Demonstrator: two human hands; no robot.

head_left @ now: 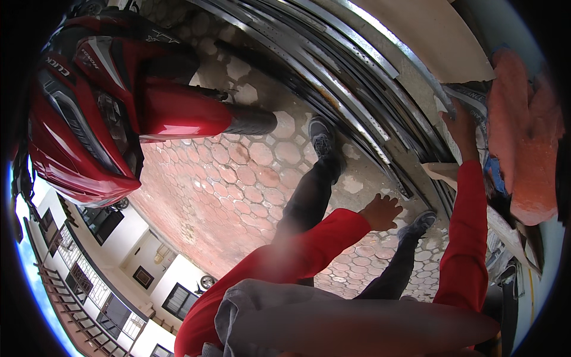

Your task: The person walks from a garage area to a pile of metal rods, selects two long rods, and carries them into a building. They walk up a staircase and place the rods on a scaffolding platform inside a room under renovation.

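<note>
My left hand (381,213) hangs over the paving with its fingers spread, nothing in it. It is close to the near ends of several long dark and silver metal bars (357,110) lying on the ground. At the right, my right hand (461,129) is closed around the near end of a long silver metal strip (420,66). That strip runs up and away along the pile's right side. Part of my right hand's grip is hidden by the hand itself. Both my sleeves are red.
A red motor scooter (89,119) stands at the upper left. Hexagonal paving (238,178) spreads between it and the bars. An orange-red cloth-like bundle (523,131), a printed sack (470,101) and a pale board (443,35) crowd the right side. My shoes (322,137) are beside the bars.
</note>
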